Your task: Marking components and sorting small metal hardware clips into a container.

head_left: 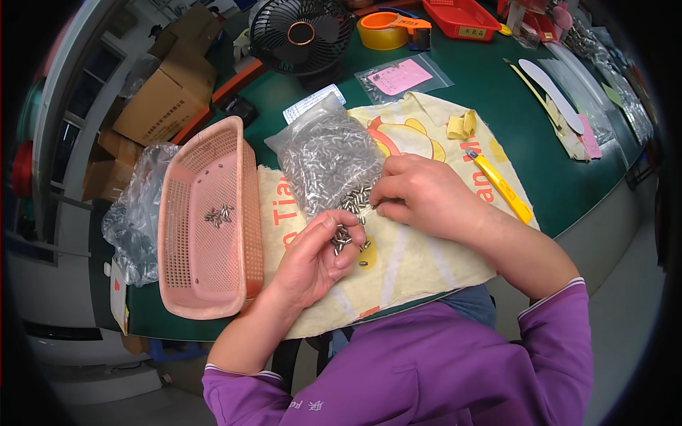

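Note:
A clear plastic bag [330,156] full of small, silvery metal pins lies on a printed cream cloth [455,263]. Loose metal pins [355,201] spill from its near end, and a few lie singly on the cloth. My left hand [312,259] is curled below the bag, with several pins cupped between its thumb and fingers. Just right of the spill, my right hand [419,192] has thumb and forefinger pinched together on what looks like one pin, mostly hidden by the fingertips. To the left stands a pink perforated basket [252,234] with a small heap of pins inside.
A yellow utility knife [504,188] and a crumpled yellow scrap [462,126] lie on the cloth at right. Behind are a black fan [302,35], an orange tape roll [383,32], a zip bag with pink label [401,77] and a red tray [462,18]. Crumpled plastic [131,220] flanks the basket.

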`<state>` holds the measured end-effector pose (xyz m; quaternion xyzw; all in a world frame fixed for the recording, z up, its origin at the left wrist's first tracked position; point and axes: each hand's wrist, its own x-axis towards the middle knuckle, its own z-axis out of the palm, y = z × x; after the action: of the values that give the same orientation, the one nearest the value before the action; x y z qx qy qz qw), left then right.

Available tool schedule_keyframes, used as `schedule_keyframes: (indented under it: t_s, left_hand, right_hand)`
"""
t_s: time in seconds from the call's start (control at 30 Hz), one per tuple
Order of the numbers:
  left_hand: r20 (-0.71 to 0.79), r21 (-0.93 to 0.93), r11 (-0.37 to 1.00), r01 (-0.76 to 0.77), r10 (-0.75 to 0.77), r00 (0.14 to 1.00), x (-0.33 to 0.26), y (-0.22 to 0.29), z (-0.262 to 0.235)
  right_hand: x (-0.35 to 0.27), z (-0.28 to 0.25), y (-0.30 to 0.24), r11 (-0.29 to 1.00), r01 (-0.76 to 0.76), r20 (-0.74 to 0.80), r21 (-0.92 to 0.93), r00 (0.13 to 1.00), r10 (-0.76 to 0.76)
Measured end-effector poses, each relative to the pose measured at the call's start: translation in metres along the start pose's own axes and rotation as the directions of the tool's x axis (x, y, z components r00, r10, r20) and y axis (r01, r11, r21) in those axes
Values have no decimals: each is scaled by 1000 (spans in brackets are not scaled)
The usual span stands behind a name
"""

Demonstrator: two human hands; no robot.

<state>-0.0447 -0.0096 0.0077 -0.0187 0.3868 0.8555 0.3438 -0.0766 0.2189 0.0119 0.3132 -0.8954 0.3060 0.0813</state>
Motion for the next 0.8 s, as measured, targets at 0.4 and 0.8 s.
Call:
schedule_keyframes:
  t_s: [0.4,0.8]
  left_hand:
    - [-4,146,989,-8,9,1000,0,-4,0]
    - [7,153,988,-39,38,999,1,-4,0]
  right_hand:
    - [6,3,-10,941,242,-128,236,968,-216]
    - [6,8,-10,850,119,-71,514,993,-95]
